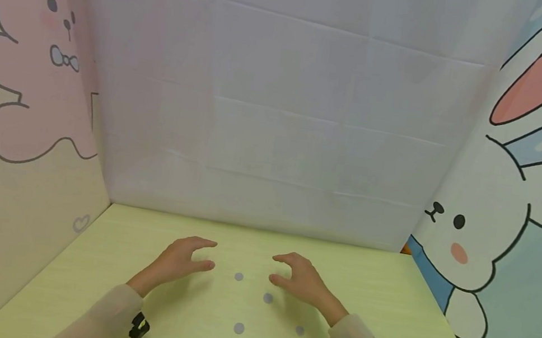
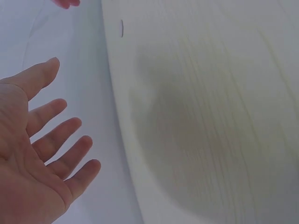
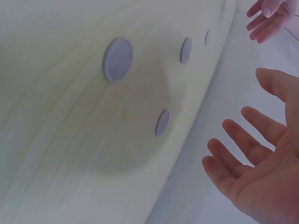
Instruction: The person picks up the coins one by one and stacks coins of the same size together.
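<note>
Over the table, my left hand is held up with its fingers and thumb spread apart and nothing between them. Facing it, my right hand has the same loose, spread shape and holds nothing. Several small flat grey discs lie scattered on the table between and below the hands. One grey disc is nearest the right hand, and another disc sits farther back toward the left. In the right wrist view, a round disc lies apart from the right fingers. The left palm shows bare.
The pale yellow table has a wood-grain top. A creased white sheet hangs along its back edge. Side panels carry a pink cartoon animal at left and a white rabbit at right. Black wrist fittings show at both sleeves.
</note>
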Tool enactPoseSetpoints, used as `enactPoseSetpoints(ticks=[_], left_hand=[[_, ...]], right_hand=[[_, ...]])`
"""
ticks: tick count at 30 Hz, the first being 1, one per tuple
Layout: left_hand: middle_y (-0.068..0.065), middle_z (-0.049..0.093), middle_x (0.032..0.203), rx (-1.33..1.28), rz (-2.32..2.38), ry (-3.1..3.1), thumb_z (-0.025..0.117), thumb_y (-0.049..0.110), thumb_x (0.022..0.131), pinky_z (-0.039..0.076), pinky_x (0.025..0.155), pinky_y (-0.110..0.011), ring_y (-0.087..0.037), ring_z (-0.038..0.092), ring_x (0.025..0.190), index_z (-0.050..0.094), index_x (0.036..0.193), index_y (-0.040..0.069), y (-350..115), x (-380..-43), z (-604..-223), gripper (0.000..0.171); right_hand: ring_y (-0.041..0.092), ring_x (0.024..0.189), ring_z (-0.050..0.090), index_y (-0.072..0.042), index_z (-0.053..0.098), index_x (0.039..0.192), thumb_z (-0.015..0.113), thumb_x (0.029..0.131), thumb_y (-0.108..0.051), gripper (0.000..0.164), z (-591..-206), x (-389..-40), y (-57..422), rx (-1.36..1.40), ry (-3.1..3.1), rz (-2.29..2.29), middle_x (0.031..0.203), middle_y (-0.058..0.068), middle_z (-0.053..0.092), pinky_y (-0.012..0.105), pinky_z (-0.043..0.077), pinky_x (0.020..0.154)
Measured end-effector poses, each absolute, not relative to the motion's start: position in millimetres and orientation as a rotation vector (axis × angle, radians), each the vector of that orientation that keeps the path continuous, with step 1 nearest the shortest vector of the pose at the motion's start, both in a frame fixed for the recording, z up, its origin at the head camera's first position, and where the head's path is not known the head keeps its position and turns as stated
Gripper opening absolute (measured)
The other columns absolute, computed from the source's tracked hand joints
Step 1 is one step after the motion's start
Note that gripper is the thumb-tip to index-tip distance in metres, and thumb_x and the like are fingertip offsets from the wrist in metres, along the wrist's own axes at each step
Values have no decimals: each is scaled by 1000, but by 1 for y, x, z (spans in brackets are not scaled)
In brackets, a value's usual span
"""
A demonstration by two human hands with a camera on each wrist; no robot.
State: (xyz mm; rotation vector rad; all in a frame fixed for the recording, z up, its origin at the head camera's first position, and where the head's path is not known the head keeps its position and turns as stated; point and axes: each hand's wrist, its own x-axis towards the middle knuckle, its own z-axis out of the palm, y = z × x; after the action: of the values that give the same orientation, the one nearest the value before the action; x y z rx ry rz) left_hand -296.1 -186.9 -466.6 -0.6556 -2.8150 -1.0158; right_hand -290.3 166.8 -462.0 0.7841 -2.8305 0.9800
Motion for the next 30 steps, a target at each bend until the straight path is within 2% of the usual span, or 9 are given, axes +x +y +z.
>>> enactPoseSetpoints(ticks=[10, 21, 30], left_hand=[[-12, 70, 138, -605, -1028, -2910, 84, 29, 94, 49, 108, -62, -42, 60, 133, 71, 137, 10, -168, -302, -476, 49], [-9, 75, 126, -610, -1021, -2895, 87, 22, 90, 52, 105, -60, -39, 66, 123, 77, 124, 9, -148, -307, -487, 38], [-7, 79, 115, -700, -934, -2846, 88, 17, 88, 55, 100, -58, -36, 70, 115, 81, 116, 6, -140, -311, -493, 31]], right_hand=[[41, 125, 63, -4, 72, 132, 77, 98, -29, 42, -472, -299, 141, 836, -2896, 942, 133, 15, 69, 61, 51, 105], [39, 115, 68, 0, 76, 122, 83, 91, -17, 36, -482, -310, 118, 893, -2907, 901, 120, 16, 74, 57, 56, 100], [29, 107, 69, -5, 79, 118, 86, 89, -20, 33, -488, -313, 107, 870, -2927, 785, 114, 10, 74, 46, 58, 96]])
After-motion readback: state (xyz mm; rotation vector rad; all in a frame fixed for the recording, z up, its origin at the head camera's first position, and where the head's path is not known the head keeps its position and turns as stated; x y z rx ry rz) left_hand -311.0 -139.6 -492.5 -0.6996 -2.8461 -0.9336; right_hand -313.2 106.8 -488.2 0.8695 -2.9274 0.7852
